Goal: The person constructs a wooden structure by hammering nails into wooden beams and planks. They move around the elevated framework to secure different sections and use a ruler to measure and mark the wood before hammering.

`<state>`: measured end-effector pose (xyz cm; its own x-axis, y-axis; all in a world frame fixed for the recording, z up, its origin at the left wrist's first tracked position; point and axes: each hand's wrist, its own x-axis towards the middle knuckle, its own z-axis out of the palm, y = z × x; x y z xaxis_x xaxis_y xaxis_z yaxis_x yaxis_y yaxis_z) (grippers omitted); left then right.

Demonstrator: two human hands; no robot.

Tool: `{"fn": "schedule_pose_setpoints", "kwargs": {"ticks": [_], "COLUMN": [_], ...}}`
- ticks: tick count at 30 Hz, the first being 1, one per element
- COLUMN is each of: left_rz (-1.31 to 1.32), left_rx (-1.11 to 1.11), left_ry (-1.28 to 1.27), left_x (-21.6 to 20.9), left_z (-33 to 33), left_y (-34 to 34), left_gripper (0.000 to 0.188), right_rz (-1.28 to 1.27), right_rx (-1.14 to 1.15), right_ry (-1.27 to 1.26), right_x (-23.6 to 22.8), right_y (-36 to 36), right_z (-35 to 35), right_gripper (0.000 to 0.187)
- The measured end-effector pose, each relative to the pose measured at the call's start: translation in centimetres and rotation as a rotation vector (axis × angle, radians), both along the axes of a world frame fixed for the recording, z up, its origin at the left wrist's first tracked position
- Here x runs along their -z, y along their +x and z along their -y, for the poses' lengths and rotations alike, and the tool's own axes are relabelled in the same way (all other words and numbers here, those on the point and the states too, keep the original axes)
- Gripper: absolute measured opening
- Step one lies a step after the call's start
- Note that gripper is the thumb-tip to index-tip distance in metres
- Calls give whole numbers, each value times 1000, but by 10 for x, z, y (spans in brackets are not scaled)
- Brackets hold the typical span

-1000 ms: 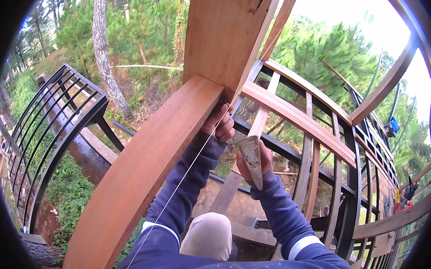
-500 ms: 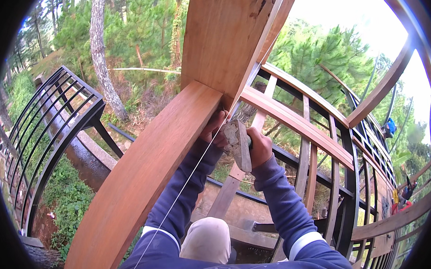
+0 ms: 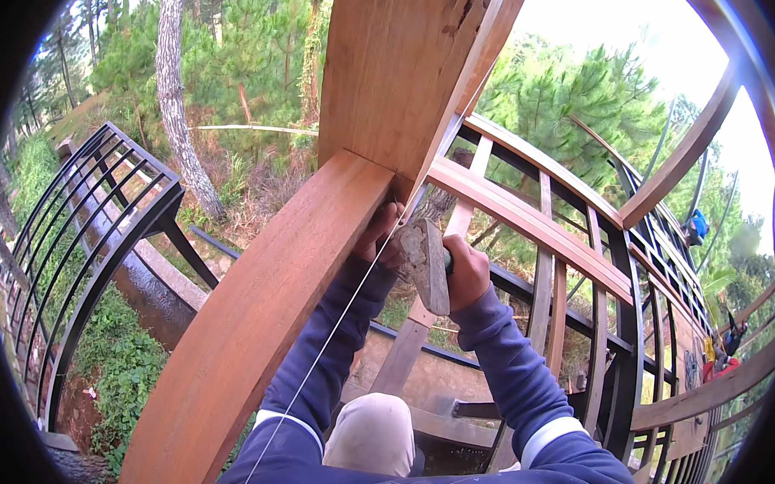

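Note:
My right hand (image 3: 469, 271) is closed around the dark grip of a worn grey tool (image 3: 425, 264). The tool has a long, tapered block with a rough, crusted face; its exact kind is unclear. My left hand (image 3: 382, 235) sits just left of it, fingers curled against the underside of a curved reddish wooden beam (image 3: 262, 327). The beam and the tool partly hide those fingers, so what they pinch cannot be made out. Above both hands stands a thick upright timber (image 3: 396, 75), meeting the beam. A taut white string (image 3: 329, 329) runs past my left fingers toward the lower edge.
On the right spreads a frame of wooden slats (image 3: 532, 228) and black bars (image 3: 625, 336). A black slatted metal structure (image 3: 105, 226) stands left beside a water channel (image 3: 146, 289). Someone in red (image 3: 723, 367) is at the far right. Pine trees stand behind.
The tool and my right hand have shifted very slightly down relative to the beam joint. My left hand stays by the beam, and the whole view has moved a little.

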<state>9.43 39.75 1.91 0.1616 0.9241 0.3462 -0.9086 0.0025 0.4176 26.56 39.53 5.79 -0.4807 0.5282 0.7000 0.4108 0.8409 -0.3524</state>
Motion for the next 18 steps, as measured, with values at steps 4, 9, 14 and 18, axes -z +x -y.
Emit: {"fn": "schedule_pose_setpoints", "kwargs": {"ticks": [4, 9, 14, 18], "left_rz": [39, -309, 66, -60], "left_rx": [-23, -826, -76, -365], "left_ry": [13, 179, 4, 11], "left_x": [-15, 6, -10, -19], "left_z": [8, -11, 6, 5], "left_y": [5, 12, 3, 14], "left_gripper": [18, 14, 16, 17], "right_rz": [-6, 92, 3, 79], "right_rx": [-78, 15, -112, 68], "right_ry": [36, -20, 90, 69], "right_x": [-3, -10, -11, -15], "right_y": [5, -6, 5, -1], "right_z": [4, 8, 12, 10], "right_gripper": [23, 25, 26, 28]}}
